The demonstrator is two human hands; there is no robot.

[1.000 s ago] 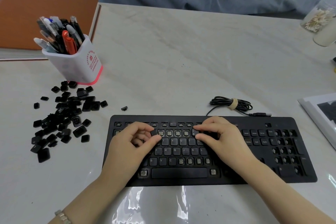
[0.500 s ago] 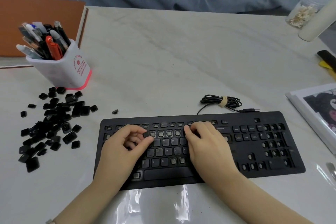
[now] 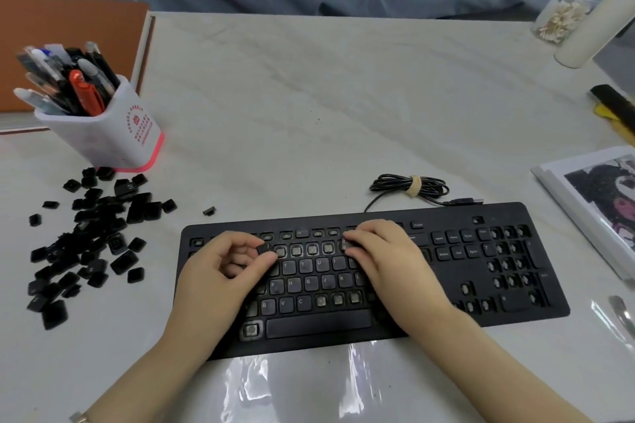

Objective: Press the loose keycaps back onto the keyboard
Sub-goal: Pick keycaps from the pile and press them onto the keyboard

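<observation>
Head view: the left hand (image 3: 223,271) pinches one keycap (image 3: 266,247) between thumb and forefinger over the number row of the keyboard (image 3: 498,211), with bare sockets just to its right. The right hand (image 3: 385,257) curls onto that row farther right; gripping or pressing, I cannot tell. Spare keycaps (image 3: 86,244) lie near the surface's left edge.

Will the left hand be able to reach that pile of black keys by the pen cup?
Probably yes: the pile of loose black plastic keycaps lies just left of the left hand, nothing between them. But it pinches one small black keycap now.
</observation>
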